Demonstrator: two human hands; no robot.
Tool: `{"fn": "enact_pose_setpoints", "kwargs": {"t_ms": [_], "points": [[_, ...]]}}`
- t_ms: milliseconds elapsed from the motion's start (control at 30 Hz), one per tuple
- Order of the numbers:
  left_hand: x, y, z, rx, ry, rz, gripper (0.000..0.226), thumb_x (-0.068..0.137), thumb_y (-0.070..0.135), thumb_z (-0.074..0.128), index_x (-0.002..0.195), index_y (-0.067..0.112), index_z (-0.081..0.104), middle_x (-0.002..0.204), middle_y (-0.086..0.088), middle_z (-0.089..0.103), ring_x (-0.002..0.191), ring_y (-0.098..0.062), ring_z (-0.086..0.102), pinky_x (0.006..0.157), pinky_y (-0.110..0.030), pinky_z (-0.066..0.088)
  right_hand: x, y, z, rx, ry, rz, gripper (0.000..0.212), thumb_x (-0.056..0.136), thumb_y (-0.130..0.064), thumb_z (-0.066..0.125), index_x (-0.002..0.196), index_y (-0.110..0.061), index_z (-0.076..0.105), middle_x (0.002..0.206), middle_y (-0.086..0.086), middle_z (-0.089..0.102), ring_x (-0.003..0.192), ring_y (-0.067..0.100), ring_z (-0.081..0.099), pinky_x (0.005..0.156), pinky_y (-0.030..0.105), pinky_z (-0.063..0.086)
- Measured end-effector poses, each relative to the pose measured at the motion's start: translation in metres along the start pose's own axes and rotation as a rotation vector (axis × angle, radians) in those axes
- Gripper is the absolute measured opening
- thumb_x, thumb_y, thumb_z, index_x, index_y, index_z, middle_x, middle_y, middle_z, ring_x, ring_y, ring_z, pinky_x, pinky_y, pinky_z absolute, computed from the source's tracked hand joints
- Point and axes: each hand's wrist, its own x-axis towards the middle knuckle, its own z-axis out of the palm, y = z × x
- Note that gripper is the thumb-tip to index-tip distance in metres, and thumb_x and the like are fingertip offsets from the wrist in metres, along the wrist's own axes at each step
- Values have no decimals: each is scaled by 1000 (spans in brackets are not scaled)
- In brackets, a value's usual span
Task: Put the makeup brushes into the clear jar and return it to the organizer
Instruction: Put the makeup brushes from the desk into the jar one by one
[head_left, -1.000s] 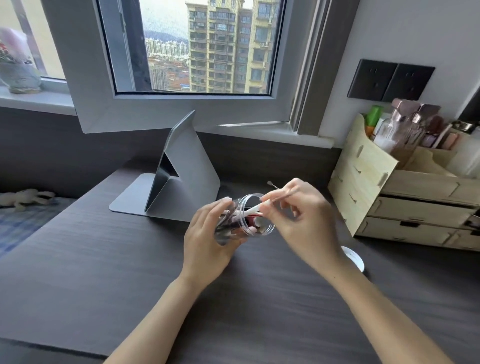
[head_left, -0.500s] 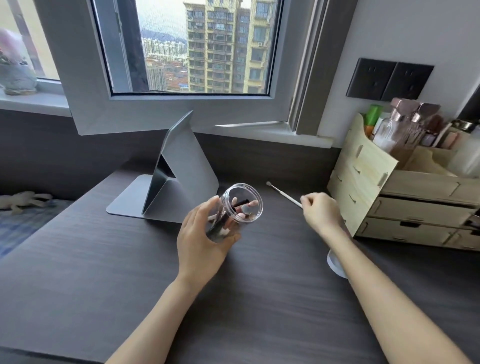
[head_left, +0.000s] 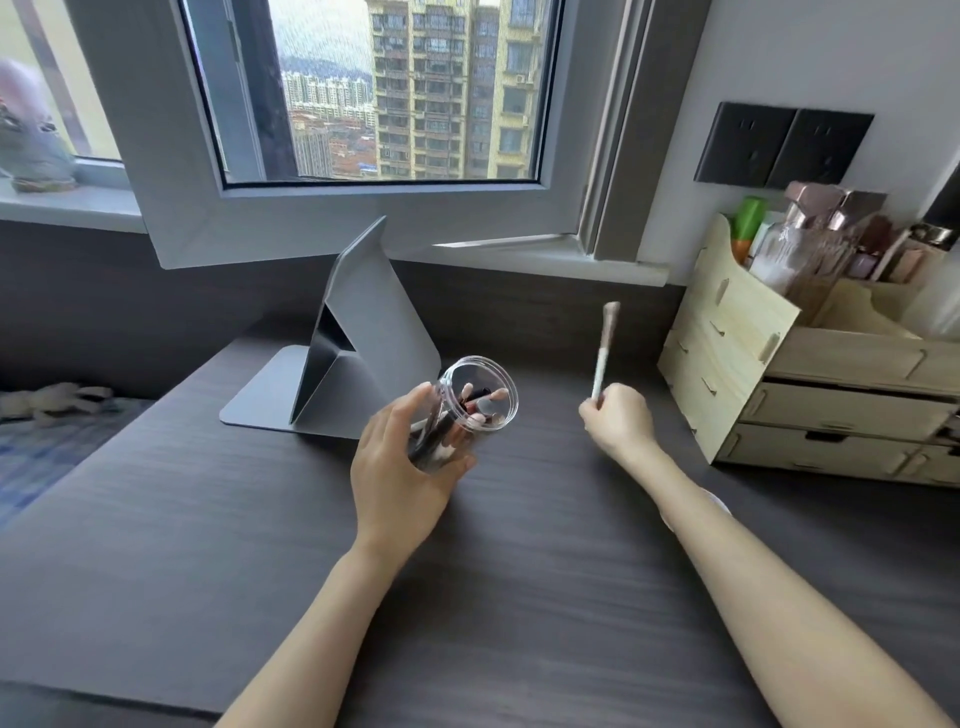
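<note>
Grey folding stand (head_left: 358, 343) at back left of dark desk (head_left: 208, 519). Left hand (head_left: 400, 467) wraps clear jar (head_left: 467, 405), tilted, mouth toward right, brushes inside (count unclear). Right hand (head_left: 618, 421) apart, fist closed on white-handled makeup brush (head_left: 604, 348), bristles up. Wooden organizer (head_left: 737, 343) far right.

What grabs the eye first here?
The two bare hands mid-desk: the left hand wraps a tilted clear jar already stuffed with brushes, while the right hand holds one white-handled brush upright, bristles up. Behind them, a grey folding stand sits under the window, and a wooden organizer crowds the right edge.
</note>
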Motion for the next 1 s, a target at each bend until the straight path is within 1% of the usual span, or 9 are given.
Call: {"fn": "enact_pose_setpoints", "kwargs": {"t_ms": [100,200,333,433,500,633,767,900,1000], "points": [[-1,4,0,-28,-12,-16,75,50,8,88,118,12,58,108,11,53,99,9,39,85,5,25,-39,-21,-34,680,1,-117,18,88,-6,51,75,-2,62,66,10,66,40,7,53,40,22,40],[-2,8,0,-82,-30,-43,74,51,10,88,118,16,58,107,22,53,100,7,44,86,1,30,-76,-48,-74,954,-60,-353,13,89,-5,57,78,-7,64,66,9,66,46,12,58,38,23,45],[-5,10,-1,-121,-123,-19,76,51,15,89,120,18,56,112,10,62,104,-8,55,91,-22,43,-89,-72,-74,498,-80,-572,8,86,-17,64,83,-16,72,65,-9,66,55,6,57,52,28,48],[-6,9,-2,-99,-168,43,77,54,19,88,123,16,54,116,2,63,104,-11,57,89,-26,47,-86,-77,-61,266,-163,-584,15,85,-27,63,86,-18,74,75,-7,69,69,9,64,67,35,55],[-5,8,-2,-90,-166,41,77,55,20,88,123,15,53,117,0,63,105,-14,58,90,-29,48,-86,-79,-58,293,-183,-565,14,85,-28,64,89,-17,72,81,-4,72,77,13,68,73,35,58],[-3,7,-2,-84,-160,34,77,55,19,88,123,10,54,117,-3,64,105,-18,59,89,-39,50,-85,-82,-60,301,-158,-562,14,82,-29,68,90,-17,68,75,-7,64,68,5,62,61,12,48],[-4,6,-1,-94,-154,17,78,54,18,89,123,12,54,115,1,63,102,-14,58,88,-34,49,-88,-81,-62,394,-212,-532,20,80,-32,71,90,-15,68,69,-7,64,61,2,61,57,11,46],[-4,7,0,-110,-132,-27,78,52,16,89,122,13,55,114,3,63,103,-15,58,89,-30,46,-84,-63,-78,724,-265,-399,19,88,-32,59,85,-15,68,68,-5,62,57,5,52,53,18,41],[-5,8,-1,-112,-113,-39,77,51,15,89,120,14,56,111,7,61,99,-15,58,88,-28,45,-73,-21,-83,524,-90,-284,20,88,-33,60,85,-15,69,74,-3,66,69,13,58,61,27,46]]}}
